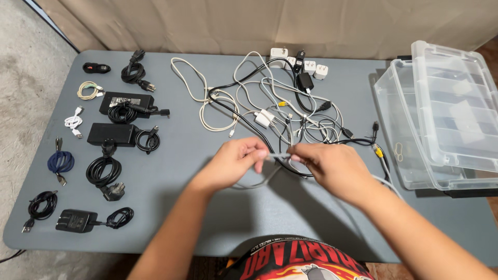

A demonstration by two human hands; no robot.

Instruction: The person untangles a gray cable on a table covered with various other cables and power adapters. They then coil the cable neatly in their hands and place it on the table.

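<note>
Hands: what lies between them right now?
In the head view, a short grey cable spans from left hand to right hand, both pinching it.

We've got bare forearms here, no sleeves, no watch, no rings on the left hand point(234, 161) or the right hand point(332, 168). Down at the bottom edge there's our black t-shirt point(298, 259) with big red-orange lettering and a flame-style graphic.
</note>
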